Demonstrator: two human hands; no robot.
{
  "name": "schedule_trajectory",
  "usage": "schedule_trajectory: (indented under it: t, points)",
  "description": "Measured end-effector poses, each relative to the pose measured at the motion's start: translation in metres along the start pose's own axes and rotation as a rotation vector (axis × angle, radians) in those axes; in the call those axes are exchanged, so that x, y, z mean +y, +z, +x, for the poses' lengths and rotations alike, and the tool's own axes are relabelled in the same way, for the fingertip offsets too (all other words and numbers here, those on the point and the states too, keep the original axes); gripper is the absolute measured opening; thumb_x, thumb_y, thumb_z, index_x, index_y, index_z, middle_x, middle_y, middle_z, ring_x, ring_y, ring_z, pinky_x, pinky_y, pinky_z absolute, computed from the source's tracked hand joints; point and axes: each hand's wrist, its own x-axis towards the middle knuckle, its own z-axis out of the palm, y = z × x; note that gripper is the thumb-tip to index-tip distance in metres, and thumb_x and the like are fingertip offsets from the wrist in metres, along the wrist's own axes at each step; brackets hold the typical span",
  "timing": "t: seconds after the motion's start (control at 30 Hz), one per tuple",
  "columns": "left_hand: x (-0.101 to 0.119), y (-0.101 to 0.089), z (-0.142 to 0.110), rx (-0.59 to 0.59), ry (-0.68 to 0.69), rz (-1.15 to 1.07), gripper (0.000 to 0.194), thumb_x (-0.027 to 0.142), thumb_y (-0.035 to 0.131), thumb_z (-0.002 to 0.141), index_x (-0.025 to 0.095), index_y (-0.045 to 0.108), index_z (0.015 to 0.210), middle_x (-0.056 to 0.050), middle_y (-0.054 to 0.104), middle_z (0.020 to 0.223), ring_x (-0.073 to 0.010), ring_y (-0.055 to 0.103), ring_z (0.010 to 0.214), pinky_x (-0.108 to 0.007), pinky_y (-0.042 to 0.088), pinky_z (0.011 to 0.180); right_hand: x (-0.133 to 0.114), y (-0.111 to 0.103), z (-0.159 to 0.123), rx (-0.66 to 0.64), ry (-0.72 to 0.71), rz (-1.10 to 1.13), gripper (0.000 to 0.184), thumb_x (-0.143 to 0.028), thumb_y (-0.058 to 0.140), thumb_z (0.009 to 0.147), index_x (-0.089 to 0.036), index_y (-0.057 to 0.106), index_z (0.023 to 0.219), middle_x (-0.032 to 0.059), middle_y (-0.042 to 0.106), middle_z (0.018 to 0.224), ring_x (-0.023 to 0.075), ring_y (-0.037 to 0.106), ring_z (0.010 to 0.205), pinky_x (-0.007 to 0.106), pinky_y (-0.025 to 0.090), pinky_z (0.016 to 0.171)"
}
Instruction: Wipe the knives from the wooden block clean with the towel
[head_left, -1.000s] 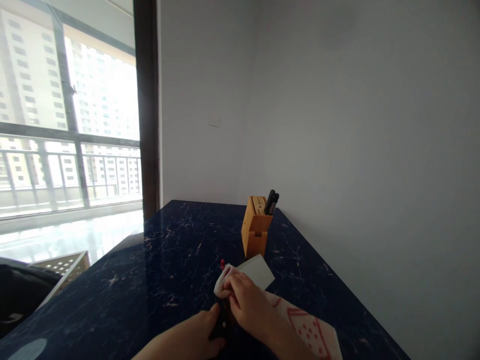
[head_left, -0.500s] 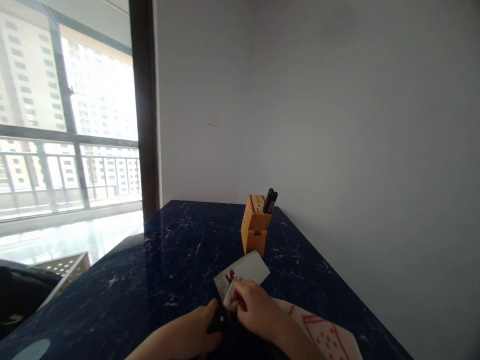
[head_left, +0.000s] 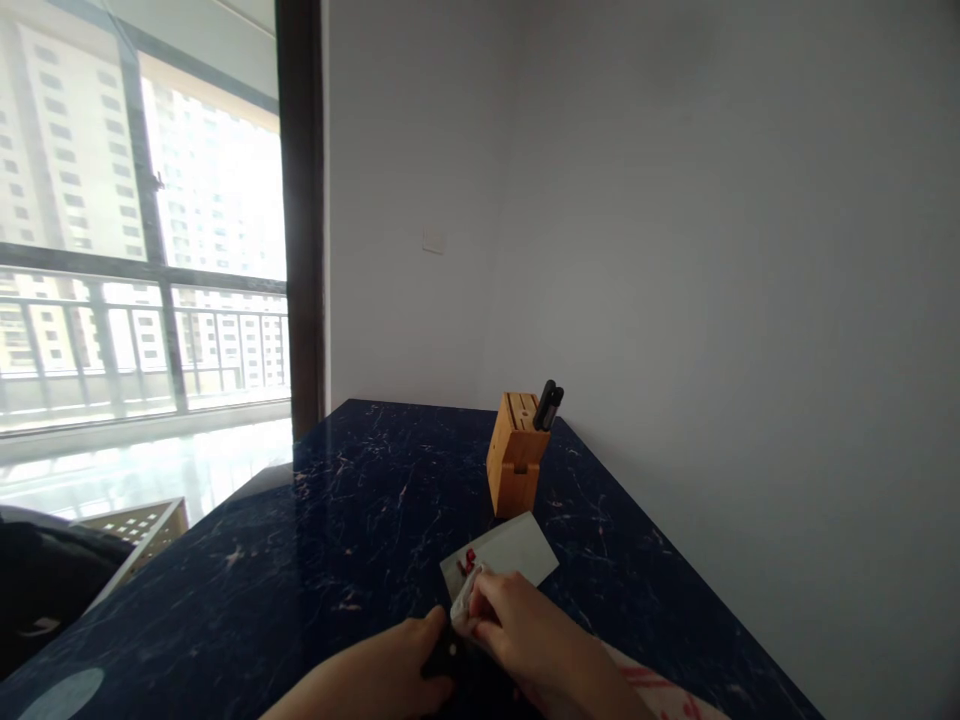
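My left hand (head_left: 397, 660) is wrapped round the black handle (head_left: 444, 650) of a cleaver. The cleaver's broad pale blade (head_left: 517, 550) points away to the upper right, with small red markings near its handle end. Pinched in my right hand (head_left: 517, 620) is a bunched white cloth (head_left: 466, 597), pressed against the blade close to the handle. Below my right forearm shows a white fabric with a red pattern (head_left: 660, 690); whether it joins the bunched cloth is hidden.
A wooden knife block (head_left: 516, 465) with black-handled pieces (head_left: 549, 405) in its slots stands just beyond the blade. The dark blue marbled table (head_left: 375, 500) meets a grey wall on the right. At left are a dark bag (head_left: 52, 590) and a window.
The cleaver and both hands sit slightly further right and lower in view. My right hand has shifted with the cloth along the blade's handle end. Less of the red-patterned fabric shows.
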Motion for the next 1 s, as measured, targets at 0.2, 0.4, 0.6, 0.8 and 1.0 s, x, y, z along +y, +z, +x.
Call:
schedule_trajectory:
  t: [0.2, 0.4, 0.6, 0.8, 1.0]
  points:
    - [-0.001, 0.001, 0.002, 0.008, -0.014, 0.030, 0.033, 0.027, 0.047, 0.075, 0.018, 0.044, 0.107, -0.009, 0.062, 0.099, -0.0203, 0.061, 0.086, -0.029, 0.047, 0.072, -0.006, 0.000, 0.003, 0.054, 0.007, -0.017, 0.012, -0.011, 0.049, 0.071, -0.018, 0.056, 0.078, 0.0007, 0.061, 0.080, 0.0123, 0.055, 0.074, 0.018, 0.036, 0.064]
    - [0.000, 0.002, 0.002, 0.002, -0.005, 0.059, 0.032, 0.029, 0.046, 0.075, 0.018, 0.045, 0.105, -0.008, 0.062, 0.099, -0.0217, 0.061, 0.086, -0.032, 0.047, 0.072, -0.002, 0.001, -0.002, -0.087, 0.019, -0.036, 0.013, -0.011, 0.051, 0.066, -0.018, 0.059, 0.073, -0.0009, 0.061, 0.071, 0.0109, 0.055, 0.065, 0.017, 0.034, 0.056]
    - [-0.004, 0.002, 0.003, 0.004, -0.017, 0.028, 0.030, 0.024, 0.046, 0.075, 0.018, 0.044, 0.104, -0.008, 0.064, 0.094, -0.0175, 0.062, 0.076, -0.026, 0.048, 0.066, -0.001, 0.006, 0.000, 0.021, 0.008, -0.007, 0.014, -0.011, 0.049, 0.068, -0.018, 0.058, 0.077, 0.0006, 0.061, 0.079, 0.0122, 0.055, 0.074, 0.018, 0.036, 0.064]
    - [-0.006, 0.006, 0.003, 0.009, 0.013, -0.003, 0.027, 0.023, 0.045, 0.075, 0.018, 0.044, 0.102, -0.007, 0.064, 0.095, -0.0168, 0.062, 0.079, -0.024, 0.048, 0.066, -0.003, 0.004, 0.000, -0.011, -0.047, -0.067, 0.018, -0.006, 0.048, 0.066, -0.019, 0.057, 0.075, 0.0008, 0.060, 0.080, 0.0126, 0.056, 0.075, 0.018, 0.037, 0.065]
    - [-0.004, 0.002, 0.004, 0.007, -0.030, 0.033, 0.030, 0.025, 0.047, 0.075, 0.018, 0.043, 0.103, -0.006, 0.063, 0.094, -0.0171, 0.062, 0.080, -0.024, 0.047, 0.067, 0.003, 0.006, -0.003, -0.029, -0.048, -0.098, 0.018, -0.006, 0.048, 0.066, -0.019, 0.057, 0.075, 0.0006, 0.061, 0.080, 0.0128, 0.056, 0.075, 0.019, 0.037, 0.066]
